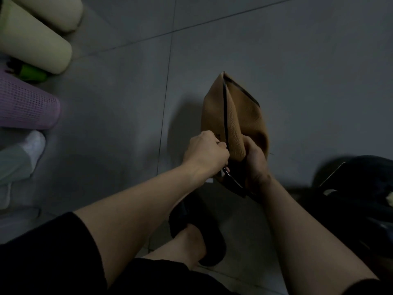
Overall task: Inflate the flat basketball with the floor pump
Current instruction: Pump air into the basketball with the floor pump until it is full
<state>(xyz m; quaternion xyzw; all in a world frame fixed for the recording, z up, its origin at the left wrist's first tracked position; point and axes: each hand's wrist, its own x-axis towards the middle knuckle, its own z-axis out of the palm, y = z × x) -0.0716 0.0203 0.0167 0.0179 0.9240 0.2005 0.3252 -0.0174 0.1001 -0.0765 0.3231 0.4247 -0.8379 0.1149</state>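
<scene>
Tan pebbled rubber: flat basketball [234, 122], folded along a black seam, held up off the grey tiled floor [297, 71], likely to expose the valve. Right hand [256, 162] curled round the lower fold to steady. Left hand [207, 154] pinching at the seam, probably seating a needle. Pump unseen.

text: none legible | basketball [234, 116]: small dark marks near the seam, too blurred to read

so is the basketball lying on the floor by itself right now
No, the folded, flat basketball is held up off the tiled floor, with the left hand and right hand both gripping its lower end.
</scene>
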